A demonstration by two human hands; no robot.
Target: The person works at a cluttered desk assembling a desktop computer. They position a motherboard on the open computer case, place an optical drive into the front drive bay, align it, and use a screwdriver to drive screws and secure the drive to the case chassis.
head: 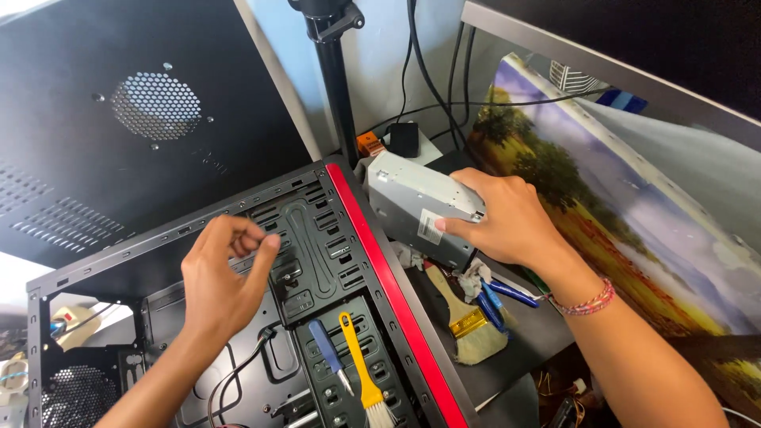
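Right hand [507,218] grips the near end of a grey sheet-metal power supply box [416,210], fingers curled over its top edge and thumb tucked against the labelled face, as the unit sits tilted on the desk just beside an opened black steel computer case with a red front trim strip [388,293]. Left hand [226,273] hovers above the case's perforated drive cage, its fingers drawn loosely together toward the thumb; whether it pinches anything small, such as a screw, cannot be made out.

Inside the case lie a blue-handled screwdriver [329,353] and a yellow-handled brush [361,364], side by side on the cage, with a thin black cable [242,368] looping below the left wrist. Between the case and the box rest a wide wooden-handled paintbrush with a brass ferrule [468,321] and blue-handled pliers [503,293]. A detached black side panel with round vent holes [151,111] leans behind, and a landscape painting [626,214] stands propped at the right.

One-handed, the heavy box looks liable to slip or twist and knock the red trim or the tools beneath it. Loose tools left on the cage could slide into the chassis if the case is jolted, and a small part in the left fingers, if any, could drop through the vent slots.
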